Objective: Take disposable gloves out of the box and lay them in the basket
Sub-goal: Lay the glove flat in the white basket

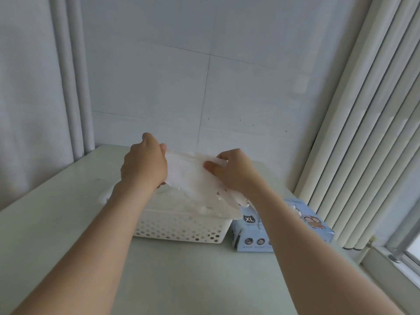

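Observation:
Both hands hold one thin translucent white glove [191,176] stretched out above the white perforated basket [181,230]. My left hand [144,163] pinches the glove's left edge, and my right hand [234,171] pinches its right edge, thumb on top. The glove's fingers hang down toward the basket's right end. More white gloves [179,205] lie piled inside the basket. The light blue glove box [281,233], marked XL, stands on the table right of the basket, partly hidden behind my right forearm.
The pale table [181,280] meets a white tiled wall [204,87] behind the basket. A grey curtain [34,98] hangs at the left. Vertical blinds [363,133] and a window sill [397,264] run along the right side.

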The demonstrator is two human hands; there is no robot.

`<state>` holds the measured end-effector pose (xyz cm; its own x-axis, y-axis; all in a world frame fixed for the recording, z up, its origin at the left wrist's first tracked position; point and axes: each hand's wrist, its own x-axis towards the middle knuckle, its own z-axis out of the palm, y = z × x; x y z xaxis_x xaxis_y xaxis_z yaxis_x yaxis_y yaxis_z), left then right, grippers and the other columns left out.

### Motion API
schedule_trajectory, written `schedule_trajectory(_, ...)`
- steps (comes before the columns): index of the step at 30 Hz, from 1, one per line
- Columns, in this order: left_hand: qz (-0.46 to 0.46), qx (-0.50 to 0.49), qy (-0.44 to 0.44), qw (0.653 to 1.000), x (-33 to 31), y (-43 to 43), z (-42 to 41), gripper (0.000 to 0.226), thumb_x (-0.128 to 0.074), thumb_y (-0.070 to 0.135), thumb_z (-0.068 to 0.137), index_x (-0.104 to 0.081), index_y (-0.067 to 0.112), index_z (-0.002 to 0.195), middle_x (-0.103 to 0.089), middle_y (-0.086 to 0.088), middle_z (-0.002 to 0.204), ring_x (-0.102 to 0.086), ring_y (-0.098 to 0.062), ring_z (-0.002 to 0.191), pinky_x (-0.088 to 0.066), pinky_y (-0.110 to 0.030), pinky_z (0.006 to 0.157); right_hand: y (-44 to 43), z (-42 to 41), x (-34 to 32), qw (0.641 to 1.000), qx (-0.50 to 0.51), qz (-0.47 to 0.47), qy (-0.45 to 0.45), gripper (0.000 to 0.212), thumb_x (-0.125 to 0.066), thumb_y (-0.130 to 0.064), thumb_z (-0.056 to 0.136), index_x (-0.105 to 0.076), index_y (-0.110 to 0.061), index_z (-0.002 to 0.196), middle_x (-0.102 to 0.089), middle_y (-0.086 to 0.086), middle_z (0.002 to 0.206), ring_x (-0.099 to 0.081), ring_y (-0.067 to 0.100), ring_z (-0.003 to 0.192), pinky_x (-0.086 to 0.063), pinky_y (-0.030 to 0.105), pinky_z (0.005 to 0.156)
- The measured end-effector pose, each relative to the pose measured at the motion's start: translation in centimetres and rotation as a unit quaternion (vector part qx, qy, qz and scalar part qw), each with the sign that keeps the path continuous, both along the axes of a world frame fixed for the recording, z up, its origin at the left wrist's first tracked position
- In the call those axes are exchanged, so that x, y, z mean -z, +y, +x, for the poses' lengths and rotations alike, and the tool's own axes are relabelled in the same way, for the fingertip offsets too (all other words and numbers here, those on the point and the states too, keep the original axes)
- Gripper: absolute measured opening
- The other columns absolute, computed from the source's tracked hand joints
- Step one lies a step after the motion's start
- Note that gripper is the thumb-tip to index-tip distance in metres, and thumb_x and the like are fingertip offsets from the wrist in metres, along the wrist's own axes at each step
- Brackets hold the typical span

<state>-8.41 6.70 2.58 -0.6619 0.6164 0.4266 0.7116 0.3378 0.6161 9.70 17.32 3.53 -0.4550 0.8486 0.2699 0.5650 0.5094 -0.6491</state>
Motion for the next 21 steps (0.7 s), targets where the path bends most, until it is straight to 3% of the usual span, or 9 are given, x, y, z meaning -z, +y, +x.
schedule_trajectory(2,-0.051,-0.032,0.016,0.998,0.5,-0.1,-0.9,0.022,-0.040,0.029,0.111,-0.041,0.007,0.109,-0.058,-0.016,0.097,-0.063,-0.042,0.087,-0.052,-0.045,0.069,0.1,-1.5,0.4,0.999,-0.013,-0.014,-0.036,0.042,-0.073,-0.042,0.098,-0.072,0.000,0.100,-0.076,0.014,0.079,-0.070,0.026,0.053,-0.046,0.020,0.041)
schedule_trajectory(5,-0.114,-0.054,0.038,0.991,1.1,-0.3,-1.6,0.014,-0.046,0.014,0.105,-0.036,0.008,0.113,-0.061,-0.019,0.105,-0.064,-0.042,0.093,-0.049,-0.044,0.068,0.2,-3.6,1.1,0.992,-0.026,0.009,-0.126,0.043,-0.075,-0.044,0.096,-0.070,-0.003,0.105,-0.074,0.011,0.089,-0.072,0.032,0.079,-0.049,0.028,0.060)
schedule_trajectory(7,-0.148,-0.057,0.046,0.986,1.6,-0.1,-1.8,0.022,-0.048,0.008,0.102,-0.037,0.007,0.121,-0.063,-0.019,0.114,-0.064,-0.042,0.101,-0.050,-0.043,0.072,0.4,-4.7,1.8,0.982,-0.027,0.033,-0.186,0.040,-0.076,-0.046,0.094,-0.066,-0.008,0.096,-0.065,0.007,0.083,-0.065,0.032,0.078,-0.043,0.029,0.057)
schedule_trajectory(9,-0.180,-0.053,0.046,0.981,2.0,0.0,-1.7,0.031,-0.050,0.006,0.101,-0.037,0.006,0.130,-0.063,-0.019,0.124,-0.063,-0.042,0.109,-0.051,-0.044,0.078,0.3,-5.3,2.3,0.974,-0.022,0.034,-0.224,0.042,-0.078,-0.047,0.093,-0.061,-0.008,0.093,-0.064,0.009,0.081,-0.064,0.028,0.067,-0.049,0.030,0.056)
schedule_trajectory(12,-0.229,-0.054,0.041,0.971,2.6,0.2,-1.6,0.047,-0.049,0.002,0.098,-0.034,0.006,0.142,-0.060,-0.017,0.139,-0.060,-0.040,0.121,-0.050,-0.045,0.088,-0.5,-5.4,2.5,0.954,0.004,0.094,-0.283,0.051,-0.083,-0.050,0.087,-0.060,-0.010,0.108,-0.057,0.005,0.092,-0.062,0.029,0.077,-0.053,0.038,0.069)
schedule_trajectory(14,-0.253,-0.058,0.038,0.965,2.9,0.2,-1.6,0.051,-0.047,0.003,0.098,-0.031,0.006,0.146,-0.057,-0.016,0.143,-0.058,-0.040,0.126,-0.049,-0.045,0.094,-0.8,-5.3,2.2,0.937,0.028,0.157,-0.310,0.050,-0.088,-0.049,0.083,-0.054,-0.013,0.094,-0.053,0.002,0.088,-0.058,0.027,0.077,-0.048,0.037,0.069)
schedule_trajectory(17,-0.264,-0.070,0.048,0.961,2.9,-0.1,-1.2,0.050,-0.049,-0.001,0.096,-0.032,0.005,0.143,-0.059,-0.020,0.137,-0.059,-0.041,0.123,-0.048,-0.045,0.090,-0.8,-5.0,2.2,0.907,0.053,0.233,-0.345,0.054,-0.092,-0.038,0.080,-0.043,-0.016,0.082,-0.048,0.000,0.077,-0.058,0.025,0.077,-0.043,0.035,0.066)
schedule_trajectory(19,-0.265,-0.071,0.061,0.960,2.6,-0.1,-0.8,0.053,-0.052,-0.003,0.094,-0.032,0.006,0.142,-0.060,-0.019,0.134,-0.060,-0.041,0.121,-0.044,-0.043,0.084,-0.7,-4.7,2.5,0.907,0.036,0.268,-0.323,0.036,-0.086,-0.018,0.087,-0.052,-0.016,0.096,-0.054,0.001,0.085,-0.060,0.026,0.084,-0.043,0.035,0.068)
schedule_trajectory(21,-0.274,-0.063,0.079,0.956,2.2,0.1,-0.2,0.058,-0.056,-0.002,0.092,-0.031,0.008,0.144,-0.059,-0.019,0.132,-0.059,-0.040,0.121,-0.042,-0.041,0.081,-0.5,-4.4,2.9,0.921,-0.031,0.244,-0.301,0.025,-0.074,-0.006,0.093,-0.062,-0.021,0.108,-0.061,0.001,0.103,-0.063,0.025,0.094,-0.047,0.035,0.072)
